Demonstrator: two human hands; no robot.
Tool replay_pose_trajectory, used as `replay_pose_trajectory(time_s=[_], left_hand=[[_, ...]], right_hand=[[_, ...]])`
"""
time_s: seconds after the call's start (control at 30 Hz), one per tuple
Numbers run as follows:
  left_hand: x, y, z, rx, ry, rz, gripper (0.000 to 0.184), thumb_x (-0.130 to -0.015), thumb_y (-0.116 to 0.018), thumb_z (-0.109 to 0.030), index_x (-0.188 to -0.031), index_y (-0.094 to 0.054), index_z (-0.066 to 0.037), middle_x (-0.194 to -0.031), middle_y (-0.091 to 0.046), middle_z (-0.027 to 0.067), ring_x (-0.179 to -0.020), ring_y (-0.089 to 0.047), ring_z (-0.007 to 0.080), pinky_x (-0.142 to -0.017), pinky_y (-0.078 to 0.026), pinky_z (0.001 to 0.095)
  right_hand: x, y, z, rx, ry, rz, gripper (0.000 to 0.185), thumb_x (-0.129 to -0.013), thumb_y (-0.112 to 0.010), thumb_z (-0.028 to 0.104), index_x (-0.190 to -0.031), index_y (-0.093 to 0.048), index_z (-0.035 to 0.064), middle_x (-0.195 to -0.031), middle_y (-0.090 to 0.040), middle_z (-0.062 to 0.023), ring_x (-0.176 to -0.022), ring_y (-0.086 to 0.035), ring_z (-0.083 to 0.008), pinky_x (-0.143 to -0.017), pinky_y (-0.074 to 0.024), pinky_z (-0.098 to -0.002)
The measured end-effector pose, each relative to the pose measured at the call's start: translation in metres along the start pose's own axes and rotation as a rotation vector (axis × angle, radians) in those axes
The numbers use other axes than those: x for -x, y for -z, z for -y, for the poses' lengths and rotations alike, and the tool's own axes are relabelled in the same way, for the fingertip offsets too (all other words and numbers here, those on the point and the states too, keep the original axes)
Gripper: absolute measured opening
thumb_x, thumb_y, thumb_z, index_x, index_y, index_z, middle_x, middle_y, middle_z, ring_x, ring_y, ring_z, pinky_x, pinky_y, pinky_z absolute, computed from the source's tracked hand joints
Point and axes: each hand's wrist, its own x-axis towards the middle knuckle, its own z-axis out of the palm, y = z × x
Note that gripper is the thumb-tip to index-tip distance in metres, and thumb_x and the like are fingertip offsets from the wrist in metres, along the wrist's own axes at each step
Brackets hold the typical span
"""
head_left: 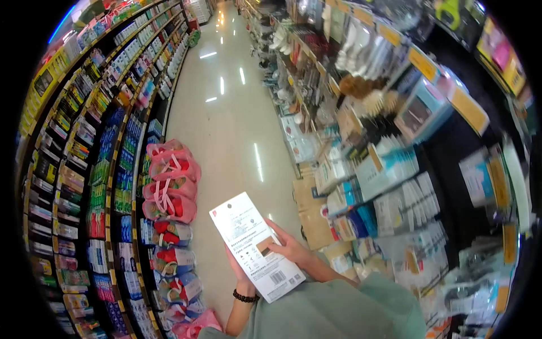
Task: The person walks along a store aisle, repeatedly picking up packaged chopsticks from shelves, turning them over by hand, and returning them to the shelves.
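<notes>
A white retail package (pixel 248 231) with a hang hole, printed text, small icons, a brown picture and a barcode is held tilted in front of my body. My left hand (pixel 239 272), with a dark beaded bracelet at the wrist, grips its left edge from below; most of those fingers are hidden behind it. On the opposite edge my right hand (pixel 291 250) is closed around the package, thumb lying across the printed face near the brown picture. What the package contains cannot be seen from this side.
A shiny tiled aisle floor (pixel 226 113) runs ahead. Long shelves (pixel 118 152) of boxed and bottled goods line the left, with pink bags (pixel 175 206) low beside them. Hanging packets (pixel 409 203) and a light blue box (pixel 423 110) project from the rack at right.
</notes>
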Motion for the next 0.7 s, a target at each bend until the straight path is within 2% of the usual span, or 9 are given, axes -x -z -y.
replay_pose_trajectory(time_s=[0.03,0.17,0.27,0.37,0.47,0.57,0.67,0.7], left_hand=[[-0.022,-0.007,-0.007,0.030,-0.002,-0.002,0.070,-0.104,-0.025,-0.057,-0.149,-0.039,-0.005,-0.145,-0.050,0.0140,-0.126,-0.055,0.0298,-0.105,-0.047,0.0420],[-0.115,-0.014,-0.031,0.133,0.073,-0.006,0.072,-0.104,-0.024,-0.059,-0.147,-0.040,-0.005,-0.142,-0.052,0.0149,-0.123,-0.056,0.0305,-0.104,-0.048,0.0424],[-0.193,-0.005,-0.052,0.179,0.130,0.009,0.068,-0.105,-0.025,-0.054,-0.145,-0.043,-0.002,-0.139,-0.054,0.0161,-0.120,-0.058,0.0308,-0.102,-0.049,0.0428],[-0.264,-0.016,-0.081,0.211,0.137,0.018,0.065,-0.105,-0.025,-0.050,-0.144,-0.044,-0.001,-0.137,-0.055,0.0169,-0.120,-0.058,0.0314,-0.102,-0.049,0.0433],[-0.324,-0.026,-0.115,0.226,0.077,0.015,0.064,-0.105,-0.026,-0.048,-0.143,-0.045,-0.001,-0.136,-0.056,0.0185,-0.117,-0.060,0.0325,-0.099,-0.050,0.0446],[-0.375,-0.025,-0.140,0.256,0.056,0.015,0.064,-0.104,-0.029,-0.049,-0.142,-0.045,-0.001,-0.134,-0.057,0.0204,-0.112,-0.063,0.0344,-0.094,-0.054,0.0474],[-0.414,-0.036,-0.166,0.328,0.002,-0.038,0.064,-0.104,-0.030,-0.050,-0.142,-0.046,-0.001,-0.132,-0.059,0.0199,-0.111,-0.063,0.0352,-0.093,-0.055,0.0481],[-0.426,-0.032,-0.170,0.322,-0.033,-0.030,0.064,-0.104,-0.030,-0.051,-0.142,-0.046,-0.002,-0.131,-0.059,0.0187,-0.110,-0.064,0.0347,-0.092,-0.055,0.0473]], right_hand=[[-0.021,0.004,0.002,-0.055,-0.068,-0.019,0.071,-0.100,-0.051,0.002,-0.160,-0.015,0.0102,-0.160,-0.029,-0.0101,-0.142,-0.034,-0.0182,-0.115,-0.0316,-0.0324],[-0.113,0.026,0.020,0.073,-0.042,-0.102,0.061,-0.105,-0.040,0.006,-0.160,-0.014,0.0116,-0.162,-0.026,-0.0086,-0.144,-0.032,-0.0191,-0.115,-0.0331,-0.0319],[-0.183,0.042,0.037,0.064,-0.020,-0.151,0.062,-0.106,-0.043,0.010,-0.161,-0.014,0.0138,-0.160,-0.029,-0.0072,-0.137,-0.042,-0.0177,-0.110,-0.0391,-0.0310],[-0.249,0.042,0.073,-0.010,-0.042,-0.176,0.063,-0.106,-0.044,0.011,-0.161,-0.013,0.0141,-0.158,-0.032,-0.0091,-0.135,-0.044,-0.0188,-0.109,-0.0404,-0.0314],[-0.308,0.035,0.100,0.022,-0.090,-0.150,0.065,-0.105,-0.044,0.007,-0.161,-0.012,0.0156,-0.158,-0.032,-0.0121,-0.139,-0.040,-0.0198,-0.112,-0.0379,-0.0329],[-0.353,0.028,0.123,0.026,-0.146,-0.143,0.070,-0.104,-0.048,0.008,-0.161,-0.010,0.0183,-0.147,-0.046,-0.0149,-0.128,-0.050,-0.0181,-0.106,-0.0428,-0.0326],[-0.396,0.049,0.114,0.214,-0.054,-0.033,0.074,-0.102,-0.052,0.010,-0.161,-0.008,0.0198,-0.133,-0.056,-0.0135,-0.116,-0.056,-0.0153,-0.098,-0.0465,-0.0312],[-0.407,0.049,0.125,0.223,-0.116,-0.017,0.074,-0.102,-0.052,0.011,-0.161,-0.008,0.0195,-0.133,-0.056,-0.0129,-0.114,-0.055,-0.0148,-0.097,-0.0465,-0.0310]])
